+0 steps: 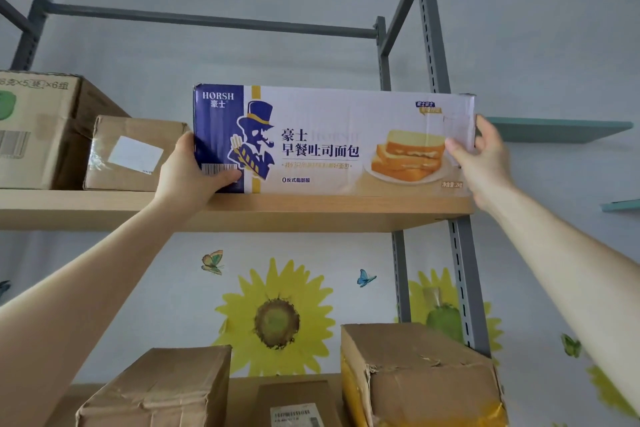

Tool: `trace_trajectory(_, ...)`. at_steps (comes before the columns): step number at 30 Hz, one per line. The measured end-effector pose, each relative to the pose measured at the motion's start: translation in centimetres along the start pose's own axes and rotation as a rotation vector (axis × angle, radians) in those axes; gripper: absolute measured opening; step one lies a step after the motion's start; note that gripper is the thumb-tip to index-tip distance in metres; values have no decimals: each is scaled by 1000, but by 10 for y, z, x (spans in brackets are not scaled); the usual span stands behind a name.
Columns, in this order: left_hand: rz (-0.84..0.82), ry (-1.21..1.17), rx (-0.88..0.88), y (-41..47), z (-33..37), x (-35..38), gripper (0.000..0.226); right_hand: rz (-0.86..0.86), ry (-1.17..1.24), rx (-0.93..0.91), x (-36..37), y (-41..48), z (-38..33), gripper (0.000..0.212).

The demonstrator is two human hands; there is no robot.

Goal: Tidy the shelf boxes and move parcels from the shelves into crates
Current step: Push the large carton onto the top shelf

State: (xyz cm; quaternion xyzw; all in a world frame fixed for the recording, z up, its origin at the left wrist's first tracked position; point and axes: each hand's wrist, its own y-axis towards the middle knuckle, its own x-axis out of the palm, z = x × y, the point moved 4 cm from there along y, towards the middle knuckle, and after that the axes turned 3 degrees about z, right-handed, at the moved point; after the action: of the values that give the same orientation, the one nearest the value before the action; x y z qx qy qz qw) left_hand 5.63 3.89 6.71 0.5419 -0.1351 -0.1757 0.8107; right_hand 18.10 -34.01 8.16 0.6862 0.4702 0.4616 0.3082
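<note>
Two hands grip the HORSH toast-bread box [332, 139] at the front edge of the upper shelf [311, 215].
At the shelf's left end sit a large printed carton [38, 128] and, just beside it, a brown labelled parcel [135, 152]. Your left hand [194, 173] wraps the bread box's left end, thumb on the front face. Your right hand [485, 163] clasps its right end near the shelf's right corner, and the box's base rests on the board. On the lower shelf [242, 392] lie a crumpled brown parcel [162, 388], a flat labelled parcel [298, 402] and a dented yellow-taped parcel [422, 378]. No crate shows, so you look early in the job: every parcel in view has yet to be moved.
</note>
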Motion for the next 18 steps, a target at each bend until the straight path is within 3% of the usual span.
trace_trajectory(6, 19, 94, 71, -4, 1, 1, 44, -18, -129, -29, 1, 0, 11, 55)
trace_trajectory(14, -6, 168, 124, -15, 2, 4, 55, -104, -539, -198, -1, -18, 22, 51)
trace_trajectory(18, -4, 255, 159, -17, 5, 8, 57, -113, -600, -226, 2, -23, 30, 49)
